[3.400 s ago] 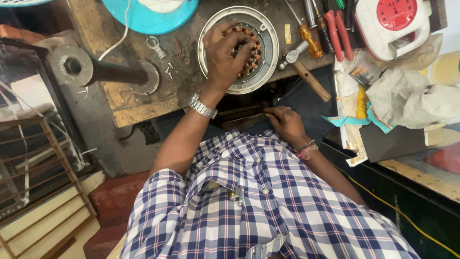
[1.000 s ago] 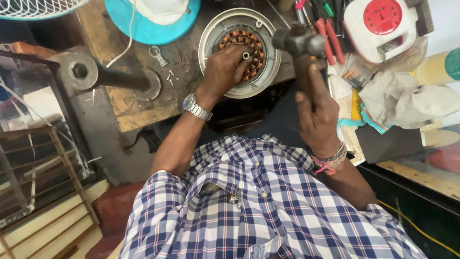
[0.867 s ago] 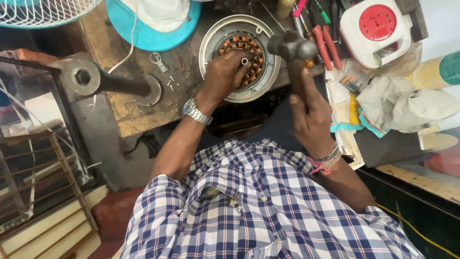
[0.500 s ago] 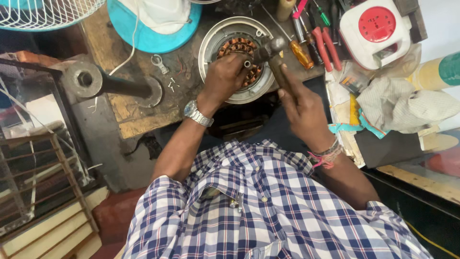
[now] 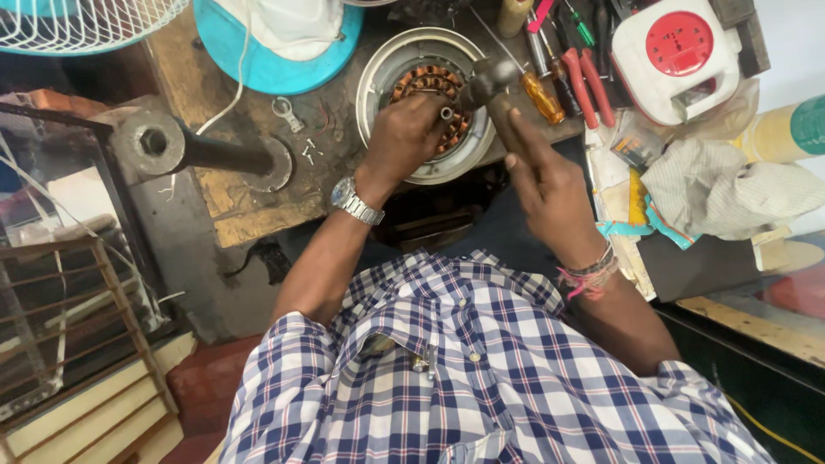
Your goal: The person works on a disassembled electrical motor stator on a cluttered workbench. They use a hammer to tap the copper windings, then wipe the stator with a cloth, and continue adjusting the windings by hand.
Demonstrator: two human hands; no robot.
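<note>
While the round motor housing (image 5: 425, 107) with copper windings lies near the front edge of the worn wooden bench (image 5: 215, 198), the left hand (image 5: 404, 137) rests on top of it and pinches a small metal pin (image 5: 446, 112) upright against the windings. The right hand (image 5: 550, 185) is clenched around the handle of a hammer (image 5: 491, 82), whose dark head hangs just beside the pin, on the housing's right side. The handle's long axis runs from the head back toward the person's body, slightly to the right. The left hand is the nearer one to the housing; the right one stands apart from it, only the hammer head reaches over the rim.

To the right of the housing lie screwdrivers and red-handled pliers (image 5: 589, 86), and beyond them a white square box with a red round disc (image 5: 679, 56). Farther right is a crumpled pale cloth (image 5: 730, 193) and a yellow and green cylinder (image 5: 786, 129). To the left of the housing stands a turquoise round base (image 5: 258, 69), then a dark metal pipe (image 5: 185, 150), and a white fan grille (image 5: 94, 21) at the far left.
</note>
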